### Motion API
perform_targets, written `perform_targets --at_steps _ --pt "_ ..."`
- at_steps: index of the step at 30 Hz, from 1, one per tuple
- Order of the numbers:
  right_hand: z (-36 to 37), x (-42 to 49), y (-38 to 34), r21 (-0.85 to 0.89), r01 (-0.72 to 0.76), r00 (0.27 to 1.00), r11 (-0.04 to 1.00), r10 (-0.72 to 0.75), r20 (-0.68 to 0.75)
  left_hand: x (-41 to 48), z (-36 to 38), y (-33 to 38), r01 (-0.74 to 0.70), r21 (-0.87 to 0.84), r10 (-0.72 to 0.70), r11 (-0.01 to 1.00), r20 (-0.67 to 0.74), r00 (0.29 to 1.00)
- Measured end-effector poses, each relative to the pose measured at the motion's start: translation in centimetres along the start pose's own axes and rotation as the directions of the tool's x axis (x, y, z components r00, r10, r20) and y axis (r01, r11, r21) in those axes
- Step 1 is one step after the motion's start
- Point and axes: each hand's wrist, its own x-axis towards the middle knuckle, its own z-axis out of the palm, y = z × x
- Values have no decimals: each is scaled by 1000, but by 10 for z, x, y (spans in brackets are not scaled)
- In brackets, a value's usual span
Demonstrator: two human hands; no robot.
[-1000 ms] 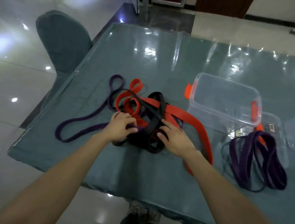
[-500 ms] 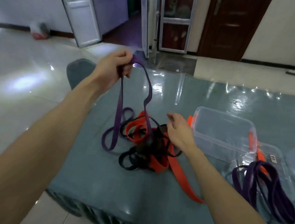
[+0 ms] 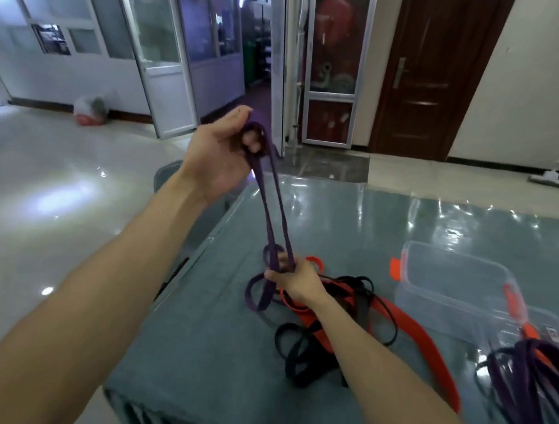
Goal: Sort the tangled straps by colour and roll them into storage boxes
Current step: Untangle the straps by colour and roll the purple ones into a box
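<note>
Grips the upper bend of a purple strap (image 3: pixel 273 208) in the left hand (image 3: pixel 217 154), fingers curled round it, raised above the far-left corner of the grey-green table (image 3: pixel 204 357). Pinches the same strap lower down in the right hand (image 3: pixel 295 281), fingers closed on both runs, just above the tabletop. Holds the two runs taut and nearly parallel between the hands. Lets the strap's lower loops hang below the right hand, close to the tabletop, contact not discernible. Shows, beneath and beside the right forearm, a tangle of red straps (image 3: pixel 429 343) and black straps (image 3: pixel 302 359) lying on the table. Shows, to the right, an open clear storage box (image 3: pixel 450 294) with orange clips, and, nearer the right edge, a bundle of purple straps (image 3: pixel 527 382) lying partly over a second clear container (image 3: pixel 545 323). Includes a chair back (image 3: pixel 164 176) just beyond the table's left edge.
</note>
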Motion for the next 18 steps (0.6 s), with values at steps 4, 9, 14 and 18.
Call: perform_targets --at_steps 4,9,14,18 --pt "-22 15 -43 -370 46 987 928 15 159 -17 -95 21 -74 20 77 997 -351 933" --pt "-104 32 -145 -488 102 995 867 -92 44 -64 -201 -52 628 753 -90 199 -624 777" --pt "-99 17 -175 -327 33 991 944 12 134 -72 -146 -121 321 907 -559 273 -122 820" --pt "-105 6 -188 -206 35 998 978 -43 -34 -51 -80 -148 280 835 -534 473 20 845"
